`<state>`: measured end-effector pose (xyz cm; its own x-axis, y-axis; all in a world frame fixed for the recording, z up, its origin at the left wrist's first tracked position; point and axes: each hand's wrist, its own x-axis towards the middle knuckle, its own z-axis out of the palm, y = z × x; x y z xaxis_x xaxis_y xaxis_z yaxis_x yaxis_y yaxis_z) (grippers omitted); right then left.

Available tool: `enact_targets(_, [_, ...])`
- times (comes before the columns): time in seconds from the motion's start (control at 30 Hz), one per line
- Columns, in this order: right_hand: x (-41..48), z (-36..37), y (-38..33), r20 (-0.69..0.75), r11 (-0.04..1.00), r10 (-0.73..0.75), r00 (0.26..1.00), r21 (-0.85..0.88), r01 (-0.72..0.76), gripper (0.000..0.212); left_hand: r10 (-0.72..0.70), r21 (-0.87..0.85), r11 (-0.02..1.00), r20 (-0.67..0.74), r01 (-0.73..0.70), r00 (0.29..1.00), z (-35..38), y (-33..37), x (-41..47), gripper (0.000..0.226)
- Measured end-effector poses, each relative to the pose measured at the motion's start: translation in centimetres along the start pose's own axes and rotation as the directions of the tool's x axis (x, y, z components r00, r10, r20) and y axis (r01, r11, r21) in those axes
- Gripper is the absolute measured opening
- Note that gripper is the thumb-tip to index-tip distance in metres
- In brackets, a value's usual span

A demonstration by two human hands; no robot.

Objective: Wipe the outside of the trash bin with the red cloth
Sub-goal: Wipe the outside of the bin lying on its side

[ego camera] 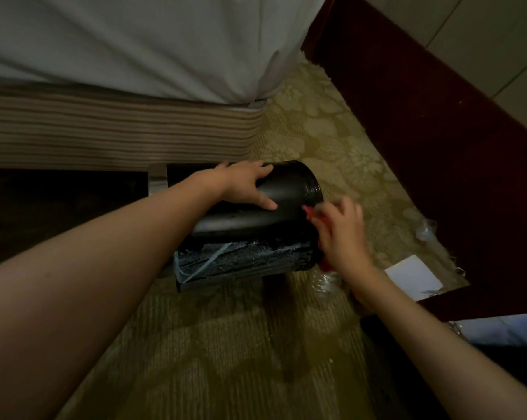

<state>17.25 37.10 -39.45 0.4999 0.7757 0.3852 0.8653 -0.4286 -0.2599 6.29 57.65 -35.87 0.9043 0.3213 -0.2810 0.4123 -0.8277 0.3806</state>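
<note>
We show the left forearm (113, 256) and the right forearm (425, 331), both bare, broad and smooth from the grip back to the frame edge, the left hand (244, 184) sharply rendered with short, rounded fingers and plain nails, the right hand (342, 234) blurred at its fingertips.

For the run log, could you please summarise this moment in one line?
trash bin tipped sideways | left hand on its wall | right hand holds red cloth
</note>
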Motion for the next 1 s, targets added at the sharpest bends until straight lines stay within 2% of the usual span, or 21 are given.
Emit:
enact_targets(0.13, [-2.0,0.2,0.2,0.014,0.998,0.06,0.998,0.0,-0.06,0.008,0.012,0.034,0.999,-0.025,-0.011,1.0,0.2,0.3,-0.2,0.092])
enact_targets(0.23, [1.1,-0.1,-0.4,-0.011,0.998,0.05,0.999,-0.024,-0.051,0.011,0.002,0.033,0.999,-0.025,-0.001,1.0,0.4,0.1,-0.1,0.091])
enact_targets(0.3, [5.1,0.1,-0.9,-0.019,0.991,0.086,0.996,-0.101,-0.087,0.017,0.011,0.042,0.999,-0.033,-0.01,0.999,0.8,0.3,-0.1,0.092])
enact_targets(0.4, [10.1,0.6,-2.5,0.101,0.975,0.123,0.987,-0.197,-0.102,0.023,0.008,0.033,0.999,-0.036,-0.007,0.999,0.8,0.2,-0.2,0.092])
enact_targets(0.47, [10.5,1.0,-2.3,0.131,0.979,0.12,0.984,-0.178,-0.096,0.025,0.008,0.025,1.0,-0.031,-0.007,0.999,0.6,-0.1,-0.1,0.091])
enact_targets(0.6, [5.8,0.4,-0.8,0.02,0.996,0.075,0.997,0.035,-0.076,0.018,0.013,0.015,1.0,-0.028,-0.013,1.0,0.7,-0.1,0.0,0.091])
enact_targets(0.67, [3.2,0.2,-0.3,-0.003,0.996,0.05,0.999,0.067,-0.05,0.013,0.007,-0.004,1.0,-0.025,-0.007,1.0,0.5,-0.1,-0.1,0.09])
enact_targets(0.8, [1.7,0.1,0.2,-0.006,0.997,0.052,0.999,0.05,-0.052,0.008,0.011,0.027,1.0,-0.039,-0.01,0.999,0.7,0.2,-0.3,0.09])
enact_targets(1.0, [8.5,0.8,-1.7,0.063,0.988,0.103,0.993,-0.118,-0.095,0.018,0.011,0.043,0.999,-0.051,-0.009,0.999,1.1,0.4,-0.5,0.091])
